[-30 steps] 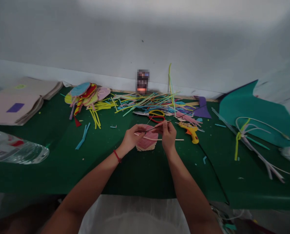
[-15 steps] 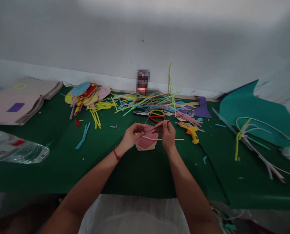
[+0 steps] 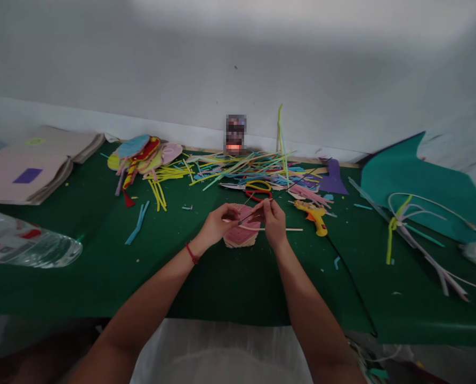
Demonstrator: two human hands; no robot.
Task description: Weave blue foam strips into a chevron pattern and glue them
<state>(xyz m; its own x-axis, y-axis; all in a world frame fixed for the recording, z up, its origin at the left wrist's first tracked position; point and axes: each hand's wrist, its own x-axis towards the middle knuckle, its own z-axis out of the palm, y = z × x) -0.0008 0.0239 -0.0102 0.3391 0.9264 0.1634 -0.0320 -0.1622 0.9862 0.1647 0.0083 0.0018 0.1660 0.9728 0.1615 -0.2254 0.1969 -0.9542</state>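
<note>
My left hand (image 3: 218,223) pinches one end of a thin dark stick (image 3: 292,185), above a pink folded piece (image 3: 242,236) on the green table. Around the same stick, further along, the fingers of my right hand (image 3: 274,217) are closed; it slants up to the right. A pale narrow strip (image 3: 288,229) lies across the pink piece and passes under my right hand. Just beyond my hands are scissors (image 3: 257,190) with yellow and red handles. To the right of my right hand rests a yellow glue gun (image 3: 315,216).
A heap of coloured strips (image 3: 241,166) lies at the back, with colourful fan-shaped pieces (image 3: 142,154) to its left. A plastic bottle (image 3: 30,240) and pale sheets (image 3: 14,173) are at the left. A teal sheet (image 3: 413,176) stands at the right; a black cord (image 3: 352,282) trails to the table's front edge.
The stick's far end has swung slightly to the left and up. My right hand has shifted a little left, and both hands keep their closed grip.
</note>
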